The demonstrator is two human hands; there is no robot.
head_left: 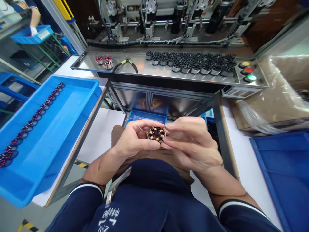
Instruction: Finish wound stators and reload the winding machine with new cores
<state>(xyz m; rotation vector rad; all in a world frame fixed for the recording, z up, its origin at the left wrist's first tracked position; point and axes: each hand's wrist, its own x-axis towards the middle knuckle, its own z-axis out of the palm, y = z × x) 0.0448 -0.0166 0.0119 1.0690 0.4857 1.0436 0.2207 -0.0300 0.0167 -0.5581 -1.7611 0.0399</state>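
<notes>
A ring-shaped motor stator with copper windings sits in front of my body. My left hand is closed around its left side, thumb below and fingers above. Thin copper wire ends stick out to the left over those fingers. At the stator's right edge, my right hand is closed in a pinch, slightly blurred. A fine copper wire shows between its fingers; the exact grip is partly hidden.
Ahead, a metal ledge carries rows of unwound stators, wire cutters, a few wound stators and coloured buttons. A blue tray with a line of wound stators stands left. Another blue bin is right. A co-worker's arm shows far left.
</notes>
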